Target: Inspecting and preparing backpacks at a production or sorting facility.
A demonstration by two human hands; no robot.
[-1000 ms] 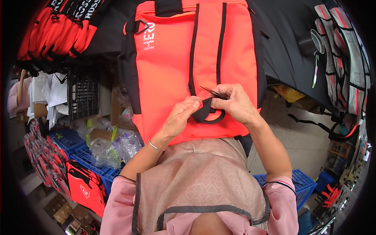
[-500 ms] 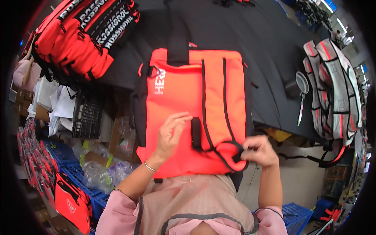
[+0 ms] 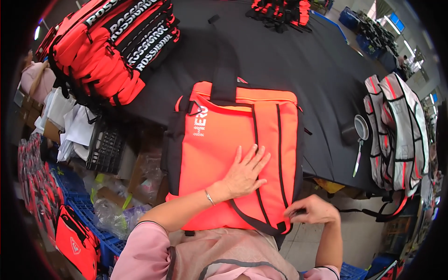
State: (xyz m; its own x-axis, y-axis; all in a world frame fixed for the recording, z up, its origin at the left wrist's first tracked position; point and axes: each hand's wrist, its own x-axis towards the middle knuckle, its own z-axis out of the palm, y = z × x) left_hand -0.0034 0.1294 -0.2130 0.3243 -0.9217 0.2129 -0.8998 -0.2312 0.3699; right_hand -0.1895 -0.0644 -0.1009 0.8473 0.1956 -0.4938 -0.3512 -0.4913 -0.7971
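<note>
Backpack [image 3: 210,158] is lying under L hand [image 3: 236,181], fingers resting spread, gripping nothing; R hand [image 3: 315,210], fingers bent, is sitting by shoulder strap [image 3: 269,130], low end, can't tell if gripping. Prob. feeling soft, lightish; strap's offering best hold. Pack's overhanging black table's [image 3: 326,135] near edge.

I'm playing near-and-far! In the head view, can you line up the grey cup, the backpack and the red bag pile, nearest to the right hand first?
1. Backpack: right beside the right hand, on its left.
2. Grey cup: farther up, to the right.
3. Red bag pile: far off, upper left.
</note>
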